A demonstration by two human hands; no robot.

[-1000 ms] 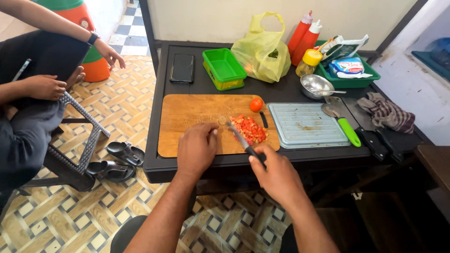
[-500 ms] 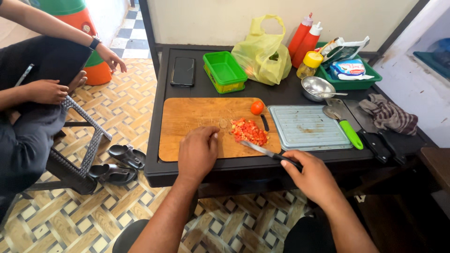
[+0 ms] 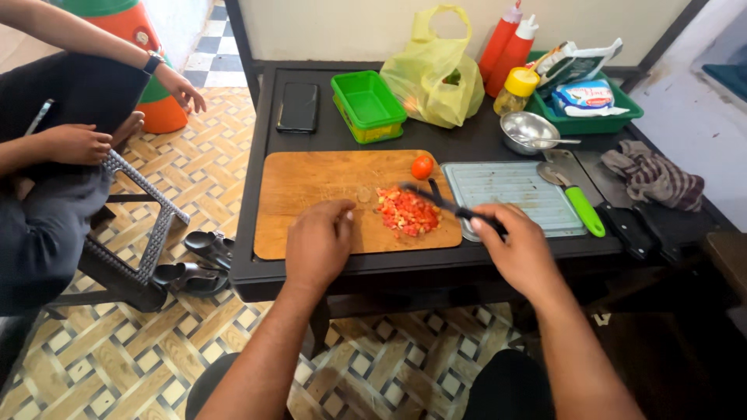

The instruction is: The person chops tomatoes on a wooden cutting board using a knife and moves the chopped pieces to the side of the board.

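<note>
Knife [image 3: 443,201] lies nearly level, tip pointing left over chopped tomato [image 3: 407,211]; right hand [image 3: 520,250] grips its handle.

Soft, even daylight fills the room, brightest toward twelve o'clock; shadows are faint. A mild sheen lies on the dark table [image 3: 327,140]. Edges bow slightly, focus sharp throughout.

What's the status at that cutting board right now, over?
Left hand flat on the wooden cutting board, empty. Right hand grips black-handled knife, blade over the pile of chopped red tomato. Small whole tomato just behind; nothing blocking.
</note>
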